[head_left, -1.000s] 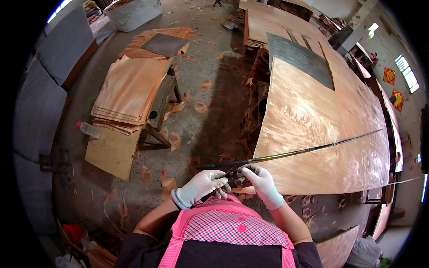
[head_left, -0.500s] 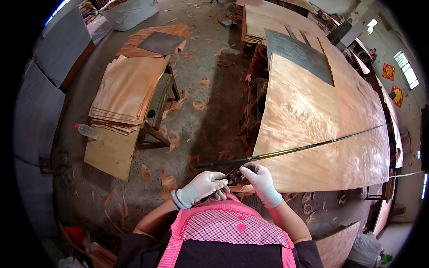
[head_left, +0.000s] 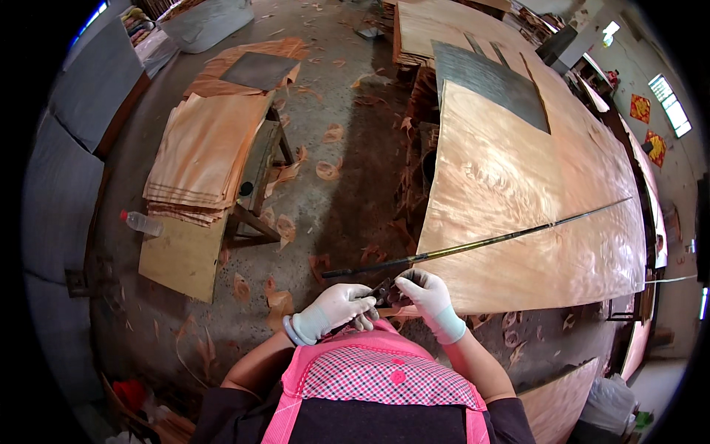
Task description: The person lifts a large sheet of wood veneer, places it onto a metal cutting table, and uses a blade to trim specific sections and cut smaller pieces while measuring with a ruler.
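Both my hands wear white gloves and meet in front of my pink checked apron (head_left: 347, 374). My left hand (head_left: 334, 309) is closed on a small dark object (head_left: 383, 291), whose kind I cannot make out. From the other side, my right hand (head_left: 427, 297) pinches at the same object, thumb and forefinger drawn together. Fingers cover much of it. Just beyond the hands, a long thin tapered pole (head_left: 473, 246) lies slantwise across a large wood veneer sheet (head_left: 503, 185), its thick dark end sticking out past the sheet's left edge.
To the left, stacked veneer sheets (head_left: 203, 148) rest on a low bench (head_left: 255, 166) beside a red-capped plastic bottle (head_left: 142, 222). A grey plate (head_left: 492, 83) lies on the right-hand stack. Veneer scraps (head_left: 328, 169) litter the concrete floor. Another board (head_left: 562, 396) leans at lower right.
The surroundings sit slightly higher and farther left in the picture, as the view has tilted a little. Both hands keep nearly the same place and hold.
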The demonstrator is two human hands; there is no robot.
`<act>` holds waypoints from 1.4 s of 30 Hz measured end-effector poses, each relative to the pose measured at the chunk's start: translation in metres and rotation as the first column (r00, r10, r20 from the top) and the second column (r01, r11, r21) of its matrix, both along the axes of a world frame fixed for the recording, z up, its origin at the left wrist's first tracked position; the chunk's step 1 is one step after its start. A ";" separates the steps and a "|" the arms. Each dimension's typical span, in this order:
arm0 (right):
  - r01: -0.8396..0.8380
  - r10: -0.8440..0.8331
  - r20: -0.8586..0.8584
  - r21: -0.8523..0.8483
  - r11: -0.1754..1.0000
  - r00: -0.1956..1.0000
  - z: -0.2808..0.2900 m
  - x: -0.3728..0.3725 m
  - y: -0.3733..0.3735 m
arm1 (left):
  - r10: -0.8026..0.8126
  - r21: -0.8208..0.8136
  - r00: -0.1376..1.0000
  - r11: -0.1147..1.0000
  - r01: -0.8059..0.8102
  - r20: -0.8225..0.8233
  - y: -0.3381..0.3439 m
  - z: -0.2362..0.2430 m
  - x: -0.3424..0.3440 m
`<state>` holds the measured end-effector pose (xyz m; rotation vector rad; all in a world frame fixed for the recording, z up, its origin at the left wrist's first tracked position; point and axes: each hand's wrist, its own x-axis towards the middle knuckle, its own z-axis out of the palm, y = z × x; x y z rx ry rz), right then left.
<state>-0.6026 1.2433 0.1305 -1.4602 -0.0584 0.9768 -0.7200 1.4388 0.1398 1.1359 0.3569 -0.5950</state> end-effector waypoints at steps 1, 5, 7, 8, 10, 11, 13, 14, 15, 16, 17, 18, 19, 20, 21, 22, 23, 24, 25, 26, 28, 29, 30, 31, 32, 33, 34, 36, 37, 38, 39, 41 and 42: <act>0.001 -0.001 -0.001 0.000 1.000 1.000 0.002 0.000 0.001 | -0.001 0.000 1.000 1.000 0.001 -0.001 0.000 0.000 0.000; 0.034 -0.035 -0.042 -0.013 0.999 0.999 0.009 -0.001 0.002 | -0.009 -0.002 1.000 1.000 0.009 -0.003 0.000 -0.002 0.000; 0.034 -0.035 -0.056 -0.014 0.999 0.998 0.011 -0.001 0.002 | -0.012 -0.003 1.000 1.000 0.012 -0.003 0.000 -0.003 0.000; 0.026 -0.028 -0.057 -0.034 0.999 0.998 0.014 -0.002 0.003 | -0.012 -0.001 1.000 1.000 0.012 -0.007 0.000 -0.004 0.000; 0.021 -0.024 -0.058 -0.054 0.998 0.998 0.014 -0.002 0.003 | -0.015 0.000 1.000 1.000 0.015 -0.011 -0.001 -0.004 0.001; 0.020 -0.022 -0.034 -0.043 0.999 0.999 0.009 -0.002 0.001 | -0.014 0.000 1.000 1.000 0.014 -0.012 -0.001 -0.004 0.001; 0.018 -0.019 -0.011 -0.033 0.999 1.000 0.007 -0.002 0.001 | -0.013 0.000 1.000 1.000 0.013 -0.013 -0.001 -0.005 0.001; 0.021 -0.021 -0.006 -0.033 0.999 1.000 0.009 -0.002 0.002 | -0.013 -0.003 1.000 1.000 0.013 -0.014 -0.001 -0.004 0.001; 0.024 -0.024 -0.001 -0.034 0.999 1.000 0.009 -0.003 0.002 | -0.015 -0.007 1.000 1.000 0.015 -0.014 -0.001 -0.004 0.001; 0.025 -0.025 -0.001 -0.035 0.999 1.000 0.009 -0.002 0.002 | -0.015 -0.007 1.000 1.000 0.015 -0.014 0.000 -0.004 0.002; 0.010 -0.009 0.017 -0.070 0.998 1.000 0.008 -0.001 0.001 | -0.017 -0.009 1.000 1.000 0.017 -0.014 0.000 -0.004 0.002; -0.006 0.010 0.034 -0.104 0.995 0.999 0.009 -0.001 0.003 | -0.016 -0.010 1.000 1.000 0.015 -0.014 0.001 -0.004 0.001; -0.009 0.012 0.033 -0.104 0.995 0.999 0.012 -0.001 0.004 | -0.013 -0.010 1.000 1.000 0.013 -0.015 0.002 -0.005 0.000; 0.069 -0.070 -0.006 -0.052 0.996 0.998 0.016 -0.002 0.005 | -0.009 -0.030 1.000 1.000 0.009 -0.025 0.003 -0.006 -0.002; 0.151 -0.151 -0.047 -0.004 0.989 0.987 0.020 -0.002 0.005 | -0.007 -0.051 0.999 0.999 0.006 -0.031 0.003 -0.006 -0.002; 0.150 -0.150 -0.046 -0.004 0.989 0.988 0.014 0.000 0.001 | -0.007 -0.051 1.000 0.999 0.006 -0.030 0.003 -0.007 -0.003; 0.151 -0.146 0.126 -0.028 0.988 0.981 0.001 0.001 -0.007 | -0.006 -0.050 0.999 0.999 0.005 -0.037 0.003 -0.008 -0.004; 0.151 -0.129 0.292 -0.052 0.987 0.948 0.002 0.001 -0.006 | -0.002 -0.048 0.999 0.999 0.000 -0.044 0.004 -0.009 -0.004; 0.154 -0.065 0.493 -0.143 0.978 0.868 0.004 -0.003 -0.006 | 0.001 -0.047 0.999 0.999 -0.003 -0.044 0.004 -0.010 -0.005; 0.153 -0.064 0.492 -0.141 0.978 0.868 0.007 -0.008 -0.006 | 0.010 -0.054 0.998 0.998 -0.013 -0.055 0.005 -0.010 -0.007; 0.103 0.347 0.861 -0.410 0.906 0.373 0.031 -0.015 0.004 | 0.000 -0.060 0.999 0.998 -0.002 -0.042 0.006 -0.012 -0.003; 0.014 0.398 0.859 -0.425 0.905 0.321 0.034 -0.019 0.005 | 0.002 -0.037 1.000 0.999 -0.002 -0.004 0.005 -0.014 -0.004; -0.071 0.459 0.837 -0.461 0.885 0.297 0.040 -0.023 0.009 | -0.005 -0.014 0.999 1.000 0.006 0.041 0.003 -0.016 -0.003; -0.097 0.514 0.829 -0.506 0.857 0.219 0.040 -0.026 0.012 | -0.022 0.011 0.997 1.000 0.022 0.069 0.004 -0.019 -0.002; -0.118 0.566 0.812 -0.554 0.824 0.141 0.040 -0.027 0.014 | -0.045 0.018 0.996 0.999 0.044 0.083 0.004 -0.022 -0.002; -0.119 0.594 0.798 -0.583 0.804 0.104 0.036 -0.025 0.016 | -0.052 0.017 0.997 0.999 0.051 0.057 0.004 -0.020 -0.001; -0.120 0.620 0.782 -0.610 0.783 0.070 0.034 -0.024 0.018 | -0.059 0.019 0.998 0.998 0.059 0.028 0.004 -0.016 0.000; -0.060 0.711 0.703 -0.709 0.703 0.017 0.029 -0.023 0.025 | -0.067 0.043 0.998 0.997 0.067 0.003 0.004 -0.012 0.003; -0.033 0.725 0.688 -0.725 0.688 0.009 0.026 -0.022 0.027 | -0.081 0.056 0.996 0.995 0.079 0.026 0.003 -0.012 0.003; -0.005 0.740 0.672 -0.740 0.672 0.002 0.025 -0.020 0.028 | -0.094 0.067 0.994 0.994 0.090 0.048 0.003 -0.013 0.004; 0.012 0.736 0.677 -0.736 0.677 0.006 0.022 -0.021 0.031 | -0.080 0.077 0.996 0.994 0.077 0.038 0.002 -0.011 0.004; 0.022 0.793 0.608 -0.794 0.608 0.048 0.018 -0.021 0.037 | -0.076 0.108 0.996 0.992 0.071 0.037 0.002 -0.014 0.006; 0.032 0.789 0.612 -0.791 0.611 0.049 0.016 -0.020 0.041 | -0.052 0.130 0.998 0.990 0.048 0.023 0.001 -0.016 0.006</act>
